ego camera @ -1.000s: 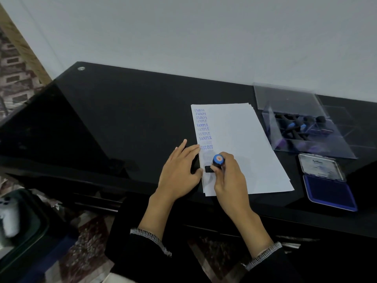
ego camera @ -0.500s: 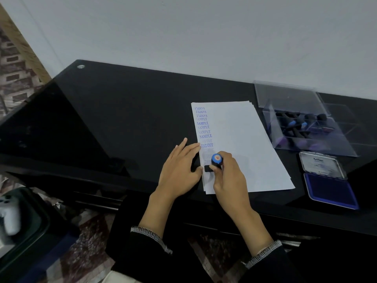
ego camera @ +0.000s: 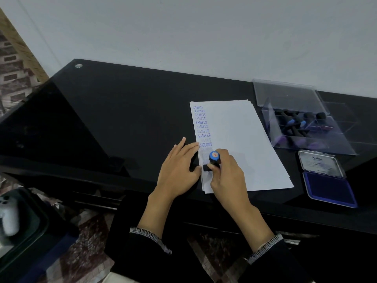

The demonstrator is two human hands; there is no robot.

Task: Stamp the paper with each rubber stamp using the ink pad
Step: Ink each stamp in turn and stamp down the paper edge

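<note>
Black desk (ego camera: 122,119): right hand (ego camera: 228,176) grips stamp (ego camera: 214,159), hiding its base; left hand (ego camera: 179,170) flat

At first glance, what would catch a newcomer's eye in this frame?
Probably the right hand gripping a blue-capped stamp pressed on the white paper at its near left edge, below a column of blue SAMPLE prints. The left hand lies flat beside it; an open blue ink pad sits far right.
</note>
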